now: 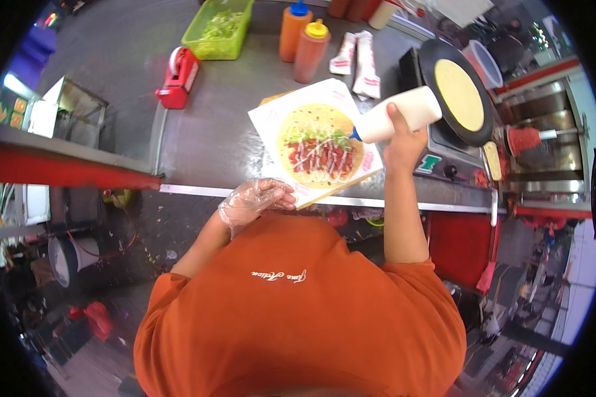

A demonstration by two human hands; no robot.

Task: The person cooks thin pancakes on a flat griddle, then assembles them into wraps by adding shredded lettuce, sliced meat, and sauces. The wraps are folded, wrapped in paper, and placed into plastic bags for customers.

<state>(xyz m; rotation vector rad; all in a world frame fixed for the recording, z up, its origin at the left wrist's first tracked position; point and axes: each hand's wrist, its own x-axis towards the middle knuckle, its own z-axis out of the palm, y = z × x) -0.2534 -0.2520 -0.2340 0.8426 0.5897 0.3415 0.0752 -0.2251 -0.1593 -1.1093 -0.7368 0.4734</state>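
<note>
My right hand [406, 144] grips a white squeeze bottle [404, 114] tilted sideways, its blue nozzle pointing down-left at a round flatbread [291, 120]. White sauce lines run across the toppings, which are reddish pieces and shredded green lettuce [311, 134]. Under the flatbread lies a white paper sheet [266, 119] with red print, on a yellowish board [329, 197] whose edge shows. In a clear plastic glove, my left hand [258, 200] is at the near corner of the paper, its fingers loosely bent and partly out of sight. I see nothing held in it.
At right, a black round griddle [437, 56] carries a pale round crepe [458, 96]. Two squeeze bottles, one orange [291, 34] and one reddish [311, 54], stand behind. Also there: white wrapped packets [365, 66], a green lettuce basket [245, 26] and a red tape dispenser [178, 79].
</note>
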